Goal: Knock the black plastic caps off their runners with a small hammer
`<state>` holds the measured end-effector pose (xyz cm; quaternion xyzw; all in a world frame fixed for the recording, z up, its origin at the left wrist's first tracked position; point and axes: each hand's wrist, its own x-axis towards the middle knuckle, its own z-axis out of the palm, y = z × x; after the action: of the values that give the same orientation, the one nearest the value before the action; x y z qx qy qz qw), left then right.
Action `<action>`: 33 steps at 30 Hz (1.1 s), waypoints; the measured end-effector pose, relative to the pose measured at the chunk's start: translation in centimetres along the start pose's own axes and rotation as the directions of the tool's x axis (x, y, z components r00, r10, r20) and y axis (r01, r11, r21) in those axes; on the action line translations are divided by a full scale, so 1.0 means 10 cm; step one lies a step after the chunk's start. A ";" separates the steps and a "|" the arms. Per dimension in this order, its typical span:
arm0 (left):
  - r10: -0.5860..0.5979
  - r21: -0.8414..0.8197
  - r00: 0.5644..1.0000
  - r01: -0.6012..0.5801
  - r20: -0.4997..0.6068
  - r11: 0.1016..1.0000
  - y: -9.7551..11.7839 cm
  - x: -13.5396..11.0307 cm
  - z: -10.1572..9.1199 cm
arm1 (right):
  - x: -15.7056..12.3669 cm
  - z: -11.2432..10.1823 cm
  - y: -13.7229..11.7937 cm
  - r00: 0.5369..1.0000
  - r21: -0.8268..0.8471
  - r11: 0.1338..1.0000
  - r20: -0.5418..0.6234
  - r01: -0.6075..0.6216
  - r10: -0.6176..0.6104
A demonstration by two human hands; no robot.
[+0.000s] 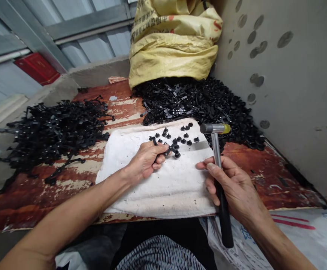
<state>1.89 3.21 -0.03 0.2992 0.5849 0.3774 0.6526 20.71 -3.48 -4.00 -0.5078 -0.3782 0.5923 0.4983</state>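
With fingers of the left hand (145, 160) closed, pinches a black part (172, 149) over the towel (152, 195); with the right hand (233, 182), loosely grips a hammer (216, 148).
Points the part's visible end rightward near studs (184, 141), long axis mostly hidden; holds the hammer lengthwise, head aimed away, yellow face right.

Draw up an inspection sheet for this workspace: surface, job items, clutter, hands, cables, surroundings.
Surface: worn, patchy reddish-brown tabletop; white cloth lying on it.
Job's things: small round black pieces scattered on the cloth; slim black part and hammer in hand.
Clutter: pile of black parts at left; larger black pile at the mouth of a yellow sack.
Hands: left hand grips the slim black part above the cloth; right hand holds the hammer, head uppermost.
Cables: nothing seen.
Surroundings: metal-panelled wall, red box-like item, grey wall with dark round spots.
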 end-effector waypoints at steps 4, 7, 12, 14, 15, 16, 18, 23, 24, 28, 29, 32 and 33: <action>0.008 0.010 0.999 -0.008 -0.038 1.000 0.01 0.01 0.04 | -0.01 0.00 -0.01 1.000 -0.013 1.000 0.000 -0.015 0.015; 0.008 0.015 0.999 -0.007 -0.054 1.000 0.01 0.01 0.06 | -0.01 -0.01 0.00 1.000 -0.013 1.000 -0.002 -0.027 0.027; 0.014 0.031 0.998 -0.012 -0.060 0.999 0.02 0.01 0.08 | 0.01 -0.02 0.00 1.000 0.000 1.000 0.001 -0.020 0.020; 0.011 0.039 0.998 -0.009 -0.063 0.999 0.03 0.01 0.09 | 0.01 -0.02 -0.01 1.000 0.000 1.000 0.000 -0.022 0.022; 0.009 0.043 0.998 -0.007 -0.065 0.999 0.03 0.01 0.09 | 0.01 -0.02 -0.01 1.000 0.002 1.000 -0.002 -0.024 0.024; 0.009 0.045 0.998 -0.006 -0.068 0.999 0.03 0.01 0.09 | 0.01 -0.02 -0.01 1.000 0.005 1.000 -0.004 -0.025 0.025; 0.008 0.048 0.997 -0.005 -0.071 0.999 0.03 0.01 0.09 | 0.00 -0.02 -0.01 1.000 0.011 1.000 -0.005 -0.028 0.028; -0.006 0.068 0.997 0.011 -0.074 0.998 0.04 0.01 0.10 | 0.00 -0.03 0.01 1.000 0.012 1.000 0.000 -0.028 0.028; -0.005 0.075 0.997 0.010 -0.076 0.997 0.04 0.02 0.10 | 0.01 -0.02 0.01 1.000 0.010 1.000 0.000 -0.028 0.028; 0.026 0.120 0.997 -0.017 -0.077 0.993 0.04 0.03 0.10 | 0.01 -0.02 0.00 0.999 -0.002 0.999 0.005 -0.034 0.034; 0.037 0.137 0.996 -0.026 -0.078 0.990 0.05 0.04 0.09 | 0.01 -0.02 0.00 0.999 -0.007 0.999 0.010 -0.037 0.037; 0.063 0.203 0.995 -0.046 -0.080 0.978 0.10 0.05 0.09 | 0.00 -0.02 0.00 0.999 -0.019 0.999 0.026 -0.033 0.034; 0.066 0.224 0.995 -0.047 -0.079 0.974 0.12 0.05 0.10 | 0.00 -0.03 0.00 0.999 -0.021 0.999 0.030 -0.027 0.027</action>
<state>2.71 4.32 0.82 0.3700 0.6422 0.3409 0.5784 20.96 -3.47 -4.07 -0.5088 -0.3848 0.6029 0.4792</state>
